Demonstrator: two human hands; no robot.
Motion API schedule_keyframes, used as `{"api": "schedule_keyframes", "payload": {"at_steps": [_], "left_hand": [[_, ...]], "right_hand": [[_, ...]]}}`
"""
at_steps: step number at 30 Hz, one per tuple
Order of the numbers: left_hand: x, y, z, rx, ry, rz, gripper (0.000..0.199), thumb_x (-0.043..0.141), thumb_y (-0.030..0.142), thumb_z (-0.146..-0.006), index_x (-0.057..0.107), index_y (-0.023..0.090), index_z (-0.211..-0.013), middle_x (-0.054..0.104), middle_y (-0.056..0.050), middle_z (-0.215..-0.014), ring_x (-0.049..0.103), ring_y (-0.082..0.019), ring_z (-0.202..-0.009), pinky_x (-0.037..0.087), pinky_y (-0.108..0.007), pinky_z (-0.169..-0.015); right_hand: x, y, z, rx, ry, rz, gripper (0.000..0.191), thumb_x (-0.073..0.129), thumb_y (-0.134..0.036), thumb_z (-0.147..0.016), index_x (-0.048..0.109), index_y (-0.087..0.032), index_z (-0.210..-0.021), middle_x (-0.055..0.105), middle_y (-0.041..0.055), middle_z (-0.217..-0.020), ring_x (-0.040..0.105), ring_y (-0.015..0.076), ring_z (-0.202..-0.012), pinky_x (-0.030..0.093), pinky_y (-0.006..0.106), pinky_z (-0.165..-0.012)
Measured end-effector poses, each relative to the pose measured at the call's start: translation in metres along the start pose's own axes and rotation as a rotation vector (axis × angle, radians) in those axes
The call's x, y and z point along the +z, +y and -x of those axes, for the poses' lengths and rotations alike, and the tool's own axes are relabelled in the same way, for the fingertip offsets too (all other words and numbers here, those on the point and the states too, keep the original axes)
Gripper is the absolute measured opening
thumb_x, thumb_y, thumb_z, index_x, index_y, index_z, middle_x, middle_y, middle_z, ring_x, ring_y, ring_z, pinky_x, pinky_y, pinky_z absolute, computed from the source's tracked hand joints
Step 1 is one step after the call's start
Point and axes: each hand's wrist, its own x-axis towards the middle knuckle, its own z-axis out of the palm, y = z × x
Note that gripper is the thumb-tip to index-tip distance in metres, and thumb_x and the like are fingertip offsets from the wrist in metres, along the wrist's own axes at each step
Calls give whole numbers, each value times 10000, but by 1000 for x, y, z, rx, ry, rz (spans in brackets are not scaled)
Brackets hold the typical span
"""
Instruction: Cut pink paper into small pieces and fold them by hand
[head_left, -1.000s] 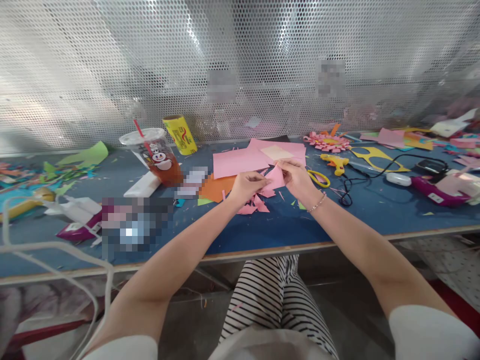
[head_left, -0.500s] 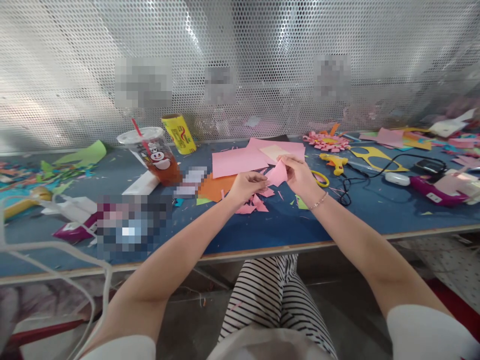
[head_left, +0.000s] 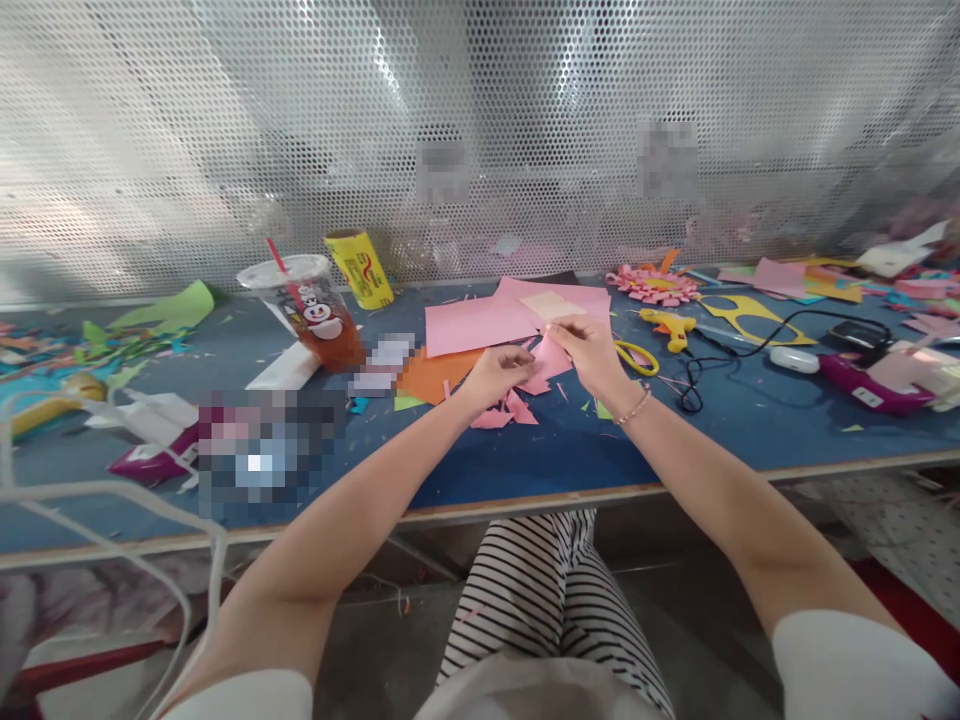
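A small folded piece of pink paper (head_left: 551,362) is between my two hands above the table. My right hand (head_left: 596,358) pinches its upper edge between thumb and fingertips. My left hand (head_left: 495,378) is closed, its fingertips pinched at the paper's lower left edge. Under the hands lie pink paper scraps (head_left: 510,412). Just behind them are larger pink sheets (head_left: 472,325) with a cream piece of paper (head_left: 551,305) on top. An orange sheet (head_left: 435,375) lies left of my left hand, and a yellow scissors handle (head_left: 637,358) shows beside my right wrist.
At left stand a drink cup (head_left: 319,315) with a red straw and a yellow cardboard tube (head_left: 360,270). A yellow glue gun (head_left: 667,327) with a black cord lies at right, near a fringed pink paper flower (head_left: 652,282) and a purple tool (head_left: 874,388). Perforated metal backs the table.
My right hand has shifted slightly left and down along the pink paper, its fingers now lying over the top edge. My left hand stays nearly where it was.
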Motion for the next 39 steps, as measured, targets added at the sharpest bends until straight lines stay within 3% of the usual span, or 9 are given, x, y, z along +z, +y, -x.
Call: {"api": "schedule_keyframes", "payload": {"at_steps": [7, 18, 34, 39], "left_hand": [[3, 11, 4, 13, 144, 88, 282, 638, 395, -648, 630, 120, -709, 602, -23, -656, 550, -110, -628, 472, -264, -635], [2, 13, 6, 162, 260, -110, 202, 627, 335, -659, 618, 135, -680, 608, -18, -666, 519, -88, -602, 402, -221, -579], [5, 11, 7, 75, 196, -183, 218, 636, 352, -639, 626, 137, -674, 596, -13, -608, 470, -69, -497, 356, -207, -475], [4, 9, 6, 102, 160, -190, 222, 627, 356, -653, 614, 136, -680, 591, -9, -606, 486, -71, -508, 375, -201, -488]], "right_hand": [[12, 6, 8, 24, -82, -32, 108, 650, -312, -668, 672, -210, -698, 651, -3, -714, 565, 125, -691, 439, 278, -690], [19, 4, 11, 234, -137, -380, 147, 736, -307, -568, 666, -216, -659, 613, -31, -617, 545, 99, -629, 437, 252, -630], [-4, 2, -8, 164, 161, -473, 125, 720, -270, -592, 641, -205, -662, 637, -19, -726, 557, 88, -650, 456, 218, -592], [-7, 5, -11, 167, 157, -459, 125, 706, -284, -616, 630, -202, -672, 630, -24, -729, 548, 74, -619, 446, 214, -569]]}}
